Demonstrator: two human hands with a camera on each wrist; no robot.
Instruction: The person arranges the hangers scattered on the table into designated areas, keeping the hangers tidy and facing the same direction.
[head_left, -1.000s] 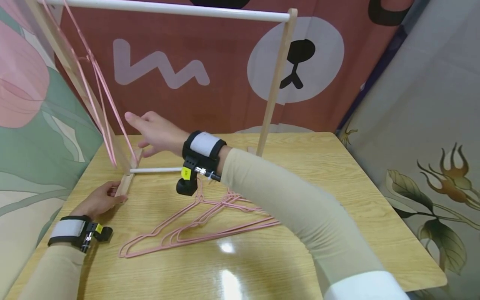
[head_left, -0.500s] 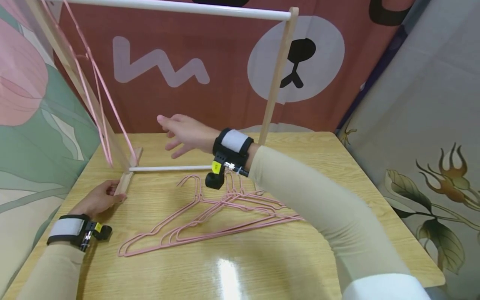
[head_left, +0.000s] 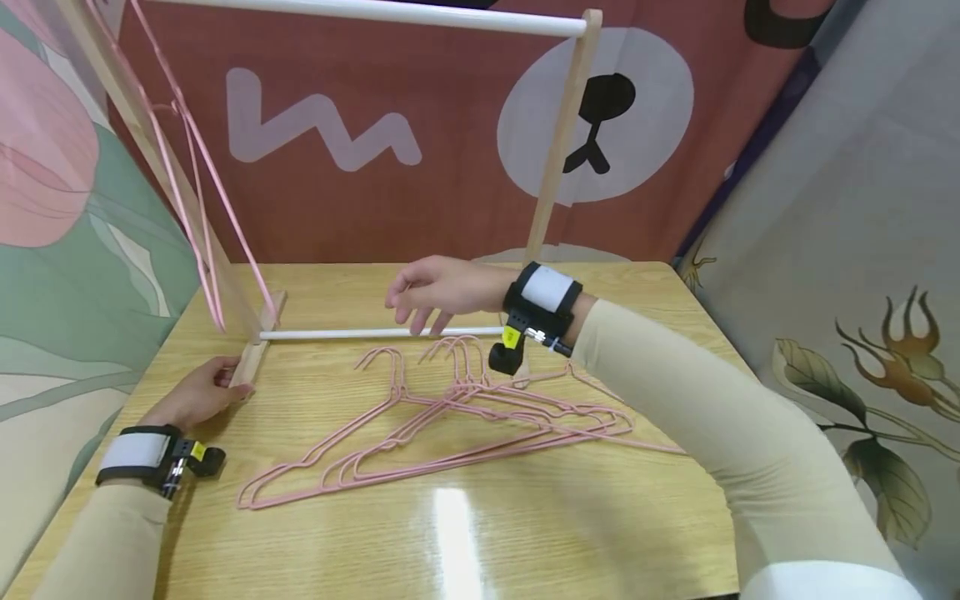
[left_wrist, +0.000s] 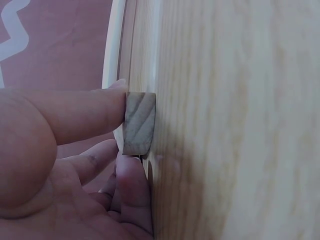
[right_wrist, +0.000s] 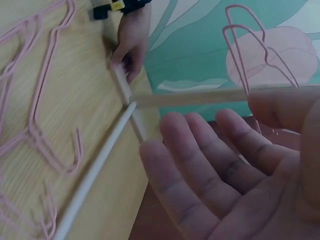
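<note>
My left hand [head_left: 198, 392] pinches the front end of the wooden foot [head_left: 249, 365] of a clothes rack at the left. In the left wrist view the thumb presses one face of the foot's end [left_wrist: 139, 122], with fingers beneath. My right hand [head_left: 453, 287] hovers over the rack's lower white rod [head_left: 337, 334], fingers loosely bent and holding nothing. Just in front of it lies an overlapping pile of pink wire hangers [head_left: 405, 472], hooks toward the rack. More pink hangers [head_left: 225, 202] hang at the rack's left end; their hooks are out of the head view.
The rack's white top rod [head_left: 390, 12] spans above, joined to a wooden post [head_left: 564, 133] at the right. A red-brown cloth [head_left: 337, 217] with a bear print hangs behind the wooden table [head_left: 570, 517]. Patterned cloths hang at both sides.
My right hand has moved right and slightly down, away from the hanging hangers toward the pile, its fingers bending more. My left hand stays on the foot. The hanging hangers have swayed slightly.
</note>
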